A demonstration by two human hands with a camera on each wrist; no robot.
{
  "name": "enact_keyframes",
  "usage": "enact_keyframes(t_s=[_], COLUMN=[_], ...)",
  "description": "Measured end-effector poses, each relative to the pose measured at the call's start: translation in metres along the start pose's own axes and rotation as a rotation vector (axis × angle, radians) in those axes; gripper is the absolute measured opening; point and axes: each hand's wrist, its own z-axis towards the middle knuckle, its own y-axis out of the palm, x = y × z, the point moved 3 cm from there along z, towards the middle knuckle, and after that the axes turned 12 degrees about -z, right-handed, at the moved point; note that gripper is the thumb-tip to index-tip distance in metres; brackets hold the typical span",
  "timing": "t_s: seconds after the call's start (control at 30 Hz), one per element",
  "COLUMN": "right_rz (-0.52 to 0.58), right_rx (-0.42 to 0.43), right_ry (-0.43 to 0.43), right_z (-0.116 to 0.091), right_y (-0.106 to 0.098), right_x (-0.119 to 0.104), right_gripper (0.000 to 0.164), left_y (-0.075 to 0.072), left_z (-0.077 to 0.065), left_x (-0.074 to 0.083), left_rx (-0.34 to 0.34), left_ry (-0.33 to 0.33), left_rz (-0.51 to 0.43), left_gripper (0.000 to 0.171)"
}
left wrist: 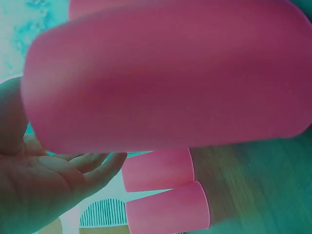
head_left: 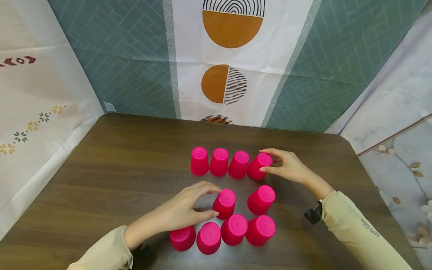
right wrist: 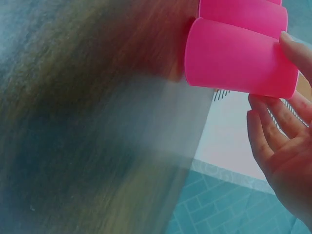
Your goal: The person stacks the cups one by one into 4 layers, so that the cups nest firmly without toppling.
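Deep pink cups stand upside down on the table in the head view. My left hand (head_left: 183, 208) has its thumb and a fingertip at either side of a middle cup (head_left: 225, 204). At the right end of the back row, my right hand (head_left: 285, 165) pinches a cup (head_left: 257, 167) near its upturned base between thumb and fingers. In the right wrist view that cup (right wrist: 239, 61) sits against its neighbour (right wrist: 243, 14), with the right hand (right wrist: 292, 151) beside it. A large pink cup (left wrist: 161, 83) fills the left wrist view, hiding part of the left hand (left wrist: 44, 180).
Beside the right-hand cup, three more cups, including the leftmost (head_left: 199, 163), complete the back row. Another cup (head_left: 261, 200) stands right of the middle one. Nearer me is a front row, its left cup (head_left: 182, 240) partly behind my left hand. Patterned cloth (head_left: 135, 56) hangs behind the table (head_left: 101, 180).
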Motion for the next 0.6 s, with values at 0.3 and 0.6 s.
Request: enact_keyframes(t_s=[0.3,0.6], right_rz=[0.015,0.005], right_rx=[-0.014,-0.020], right_ry=[0.013,0.005], right_z=[0.001,0.003], right_y=[0.002,0.002], right_x=[0.002,0.001], right_gripper=[0.060,0.061], left_y=[0.002,0.002], left_z=[0.019,0.037], left_x=[-0.007,-0.009], left_rx=[-0.086,-0.167], left_ry=[-0.067,-0.105], left_rz=[0.000,-0.018], left_gripper=[0.056,0.061])
